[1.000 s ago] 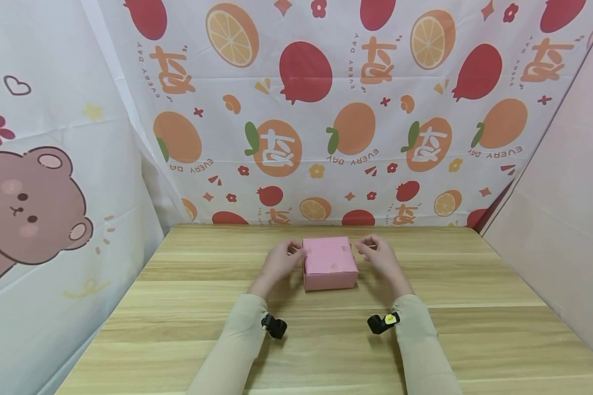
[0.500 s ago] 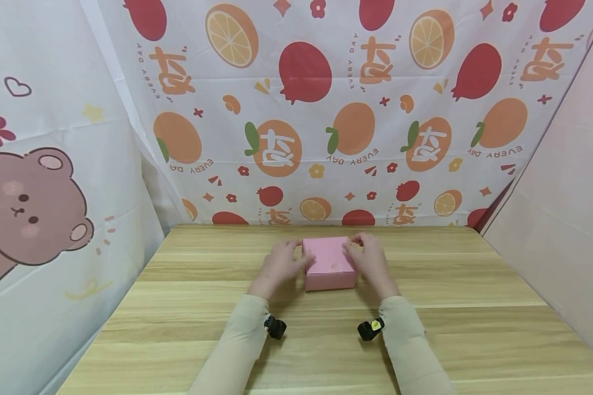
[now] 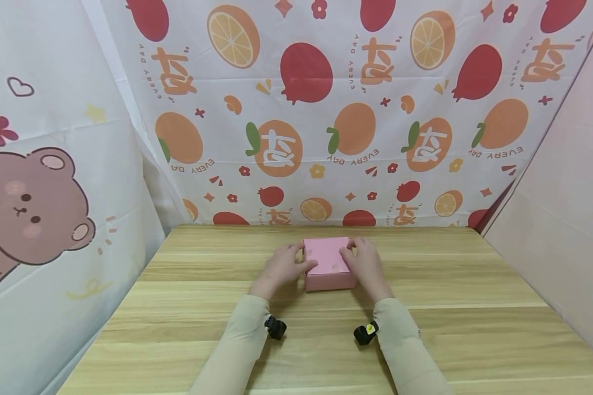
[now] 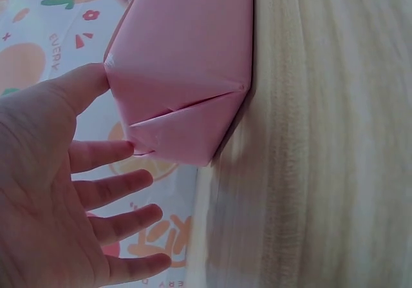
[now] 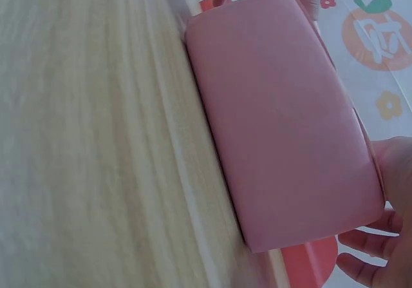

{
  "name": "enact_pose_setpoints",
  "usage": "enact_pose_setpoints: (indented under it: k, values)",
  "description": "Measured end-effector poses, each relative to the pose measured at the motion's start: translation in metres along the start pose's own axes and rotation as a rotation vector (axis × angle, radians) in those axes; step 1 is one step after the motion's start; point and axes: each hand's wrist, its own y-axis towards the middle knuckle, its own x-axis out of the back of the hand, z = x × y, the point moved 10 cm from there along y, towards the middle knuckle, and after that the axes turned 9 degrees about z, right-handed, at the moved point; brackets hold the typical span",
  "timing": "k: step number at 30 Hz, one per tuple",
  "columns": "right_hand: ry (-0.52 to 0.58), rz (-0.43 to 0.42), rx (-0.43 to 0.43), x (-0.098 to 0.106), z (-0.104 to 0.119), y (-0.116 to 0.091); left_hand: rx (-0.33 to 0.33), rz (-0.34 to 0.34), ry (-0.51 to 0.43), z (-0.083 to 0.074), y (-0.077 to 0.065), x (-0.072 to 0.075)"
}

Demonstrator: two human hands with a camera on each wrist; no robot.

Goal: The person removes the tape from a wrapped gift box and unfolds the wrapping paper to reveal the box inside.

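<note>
A closed pink paper box (image 3: 328, 258) rests on the wooden table. At its left side is my left hand (image 3: 280, 269), thumb on the lid and index finger at the side edge. In the left wrist view the fingers (image 4: 119, 185) of that hand are straight and spread, and the box's folded end (image 4: 180, 130) faces them. My right hand (image 3: 367, 263) holds the right edge, its thumb on the lid and its fingers bent down past the side. In the right wrist view the box's smooth front (image 5: 277, 120) hides part of this hand.
The wooden table (image 3: 202, 329) extends around the box. A fruit-print curtain (image 3: 316, 131) hangs along its back edge, with a bear-print curtain (image 3: 54, 192) at the left and a pale curtain (image 3: 563, 181) at the right. A small black camera sits on each wrist.
My right hand has moved left, from beside the box onto its right edge. The left thumb has moved onto the lid. The box has stayed in place.
</note>
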Motion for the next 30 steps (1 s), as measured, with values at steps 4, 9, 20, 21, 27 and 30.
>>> enact_pose_setpoints:
  k: [4,9,20,21,27,30]
  values:
    - [-0.012,-0.029,0.003,0.001,0.002,-0.001,-0.008,0.004,-0.024,0.002,0.001,-0.001]
    - [-0.033,-0.062,0.016,0.003,0.007,-0.002,-0.016,0.011,-0.059,0.003,0.003,-0.003]
    - [-0.074,-0.053,0.047,0.003,0.012,0.0,-0.014,0.035,-0.095,0.003,0.004,-0.005]
    - [-0.078,-0.047,0.047,0.002,0.012,0.0,-0.015,0.037,-0.096,0.003,0.004,-0.005]
    - [-0.091,-0.04,0.058,0.003,0.012,0.001,-0.012,0.042,-0.105,0.004,0.005,-0.006]
    - [-0.086,-0.034,0.022,0.004,0.006,0.002,-0.012,0.044,-0.111,0.004,0.005,-0.006]
